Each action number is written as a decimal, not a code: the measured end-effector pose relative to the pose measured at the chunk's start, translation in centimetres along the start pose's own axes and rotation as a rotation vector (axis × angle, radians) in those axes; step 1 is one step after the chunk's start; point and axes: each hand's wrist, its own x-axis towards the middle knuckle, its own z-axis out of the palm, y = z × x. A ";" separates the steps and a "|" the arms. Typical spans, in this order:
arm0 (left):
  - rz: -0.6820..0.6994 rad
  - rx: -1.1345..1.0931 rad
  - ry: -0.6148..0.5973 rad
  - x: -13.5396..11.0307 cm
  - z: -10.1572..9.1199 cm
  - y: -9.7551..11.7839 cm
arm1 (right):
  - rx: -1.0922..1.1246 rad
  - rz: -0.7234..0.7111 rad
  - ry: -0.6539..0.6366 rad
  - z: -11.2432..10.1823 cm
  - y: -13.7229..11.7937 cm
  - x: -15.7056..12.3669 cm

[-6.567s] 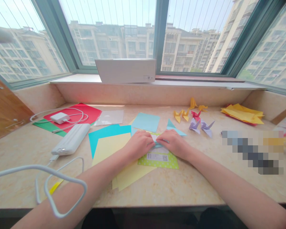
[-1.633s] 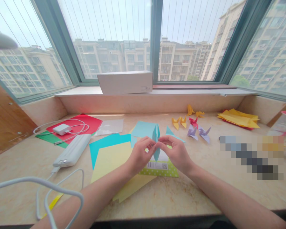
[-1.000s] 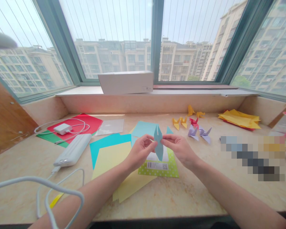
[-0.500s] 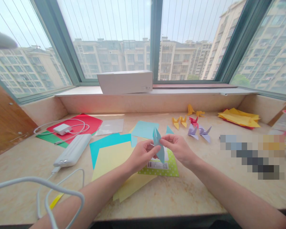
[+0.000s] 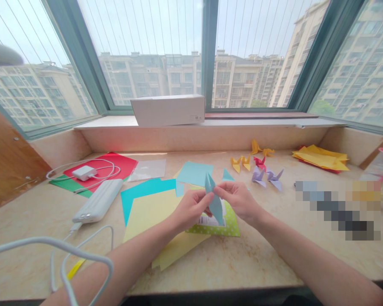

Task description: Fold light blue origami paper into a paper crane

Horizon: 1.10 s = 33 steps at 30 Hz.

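Both hands hold a folded light-blue paper piece (image 5: 214,199) in the air above the counter. My left hand (image 5: 191,208) pinches its left side with thumb and fingers. My right hand (image 5: 239,199) pinches its upper right edge. The piece is a narrow diamond shape, tilted, with its lower point toward me. Beneath it lies a green dotted paper pack (image 5: 225,223) with a barcode label, on yellow sheets (image 5: 147,212) and a turquoise sheet (image 5: 140,191).
Several finished paper cranes (image 5: 261,170) stand at the back right, with a yellow paper stack (image 5: 321,159) beyond. A power bank (image 5: 97,201), charger (image 5: 84,172) on red paper and white cables (image 5: 60,250) lie left. A white box (image 5: 167,109) sits on the sill.
The blue piece was pressed flat on the counter, then lifted. In the last second it tilted, its lower point swinging toward me and right, and both hands dropped slightly.
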 end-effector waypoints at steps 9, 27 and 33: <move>-0.048 -0.053 0.030 0.0 -0.1 -0.2 | -0.055 -0.003 0.012 0.3 0.2 -0.1; -0.100 -0.341 0.105 0.2 -0.6 -0.2 | -0.454 -0.426 -0.230 -2.1 0.8 -0.2; -0.100 -0.398 0.044 0.0 -0.3 0.0 | -0.471 -0.475 -0.145 -2.0 0.6 -0.2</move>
